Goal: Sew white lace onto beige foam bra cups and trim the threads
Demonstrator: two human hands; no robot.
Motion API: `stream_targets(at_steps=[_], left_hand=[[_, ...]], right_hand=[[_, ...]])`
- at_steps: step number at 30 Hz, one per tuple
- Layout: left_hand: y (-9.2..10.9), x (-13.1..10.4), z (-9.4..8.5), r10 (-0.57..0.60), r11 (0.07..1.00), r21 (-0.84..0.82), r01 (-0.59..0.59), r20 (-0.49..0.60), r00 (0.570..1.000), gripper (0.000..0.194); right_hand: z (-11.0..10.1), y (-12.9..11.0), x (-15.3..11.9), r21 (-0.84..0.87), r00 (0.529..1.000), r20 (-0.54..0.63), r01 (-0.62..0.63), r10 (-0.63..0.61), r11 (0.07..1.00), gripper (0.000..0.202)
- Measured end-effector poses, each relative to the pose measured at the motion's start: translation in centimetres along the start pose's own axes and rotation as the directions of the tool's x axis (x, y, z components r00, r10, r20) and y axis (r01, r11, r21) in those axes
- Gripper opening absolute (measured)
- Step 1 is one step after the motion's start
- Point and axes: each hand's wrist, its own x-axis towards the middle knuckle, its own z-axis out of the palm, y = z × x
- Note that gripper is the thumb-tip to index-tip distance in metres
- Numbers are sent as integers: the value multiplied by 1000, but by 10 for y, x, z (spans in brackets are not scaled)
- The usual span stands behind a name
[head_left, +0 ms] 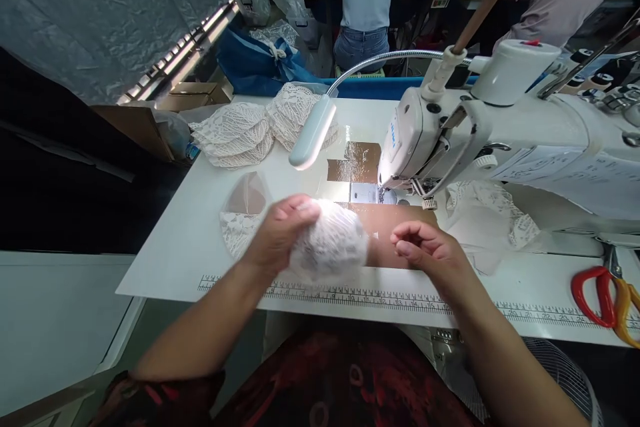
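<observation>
White table (190, 240): left hand (277, 233) half hides glare-washed lace cup (333, 247).

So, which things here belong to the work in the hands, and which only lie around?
In use:
left hand, gripping the lace cup
right hand, beside it, holding nothing
sewing machine
lamp

Lying about:
lace pieces stack
scissors
cup pad

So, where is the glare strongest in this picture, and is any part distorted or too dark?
Head view: the lamp overexposes the lace piece in the left hand and glares off the tape patch; the left background is nearly black; the table edge bows from wide-angle distortion.
</observation>
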Motion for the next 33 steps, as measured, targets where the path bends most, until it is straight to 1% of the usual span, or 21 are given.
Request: stream_targets(at_steps=[1,2,3,4,5,6,7,8,10,11,13,15,17,19,21,23,26,28,30,32,33], left_hand=[[8,5,-8,133,979,170,-116,-93,987,25],[15,12,-12,274,907,366,-210,-133,952,23],[19,19,-13,403,787,546,-286,-105,909,23],[19,27,-9,491,636,689,-347,-15,871,24],[16,36,-1,526,489,775,-400,104,844,25],[9,44,11,516,368,805,-465,239,823,26],[-1,51,25,458,281,820,-498,341,821,24],[-13,57,39,421,265,814,-517,385,821,22],[-36,63,67,346,250,806,-537,444,827,23],[-45,63,77,322,245,801,-546,463,825,24],[-56,57,87,284,228,796,-561,497,820,25],[-54,50,85,257,205,794,-572,521,814,26],[-45,46,76,222,220,784,-581,539,812,28],[-35,47,64,195,322,743,-587,554,809,29],[-30,52,54,198,467,660,-589,571,797,29],[-32,59,48,228,562,583,-587,573,787,27],[-43,69,46,261,612,545,-573,545,797,28],[-49,75,47,270,617,547,-565,528,805,29],[-52,81,47,274,609,549,-572,531,802,29],[-53,87,47,284,578,551,-602,556,782,29],[-54,90,46,290,550,553,-626,576,764,29]], right_hand=[[-8,0,-1,-49,1000,-24,6,-7,999,23],[-15,-1,0,-108,999,-36,15,-19,994,21],[-21,-1,0,-170,999,-32,31,-37,985,20],[-26,-2,2,-231,998,-20,56,-62,971,19],[-29,-3,5,-291,996,1,84,-88,953,18],[-31,-4,9,-354,993,29,115,-112,928,18],[-31,-6,14,-424,990,61,144,-130,894,18],[-31,-7,19,-499,986,93,165,-137,851,19],[-27,-9,30,-645,981,136,196,-142,739,22],[-24,-9,34,-704,978,147,209,-148,679,25],[-17,-7,39,-781,970,169,240,-174,577,30],[-9,-2,41,-836,960,212,274,-182,476,32],[-2,3,41,-896,957,252,288,-144,339,32],[4,6,40,-938,958,271,285,-95,200,31],[7,8,40,-953,959,277,283,-65,109,32],[9,8,40,-957,959,279,283,-57,68,37],[9,7,41,-966,966,253,256,-56,38,42],[9,9,43,-971,970,234,237,-61,35,46],[10,11,45,-974,972,218,221,-85,38,50],[10,14,47,-977,971,203,210,-125,41,50],[10,15,48,-979,970,194,201,-144,41,50]])
